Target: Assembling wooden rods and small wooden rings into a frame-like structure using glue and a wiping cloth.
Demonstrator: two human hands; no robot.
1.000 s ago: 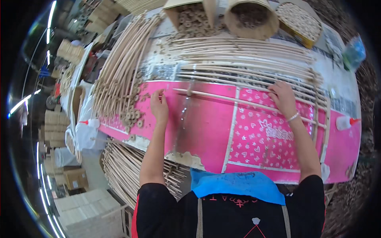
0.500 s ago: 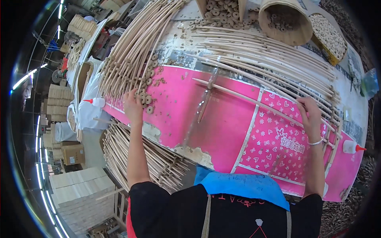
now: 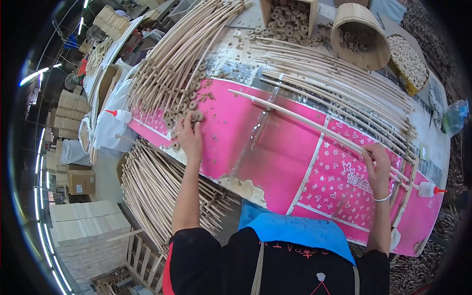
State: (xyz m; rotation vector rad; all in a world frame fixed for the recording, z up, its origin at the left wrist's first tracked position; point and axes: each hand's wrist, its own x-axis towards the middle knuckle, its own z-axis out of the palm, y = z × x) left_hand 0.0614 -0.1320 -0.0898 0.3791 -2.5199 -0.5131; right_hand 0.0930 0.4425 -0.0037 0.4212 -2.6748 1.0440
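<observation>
Left hand: right in among the loose discs, fingertips on one wooden ring at the edge of the scatter. Whether the fingers are pinching it or only resting against it, I cannot tell from here.
Right hand: over on the other side, thumb and fingers pressed together around the long rod, gripping it toward its right end; a bracelet circles the wrist.
Long rod: here's the main piece — slanting across the pink mat, its far-left tip well clear of the right hand, and passing over a short wooden bar that lies crosswise beneath it.
Ring scatter: a trail of brown discs along the mat's left part, close beside a thick bundle of rods with rings threaded on them.
Row of rods: beyond the mat, another set of rods lies side by side, roughly along the long rod's line.
Back of the table: a wooden box full of rings, a tipped wooden bucket with more inside, and next to it a yellow tray heaped with small pale pieces.
Glue corners: two white bottles with red tips — one at left, one at right.
</observation>
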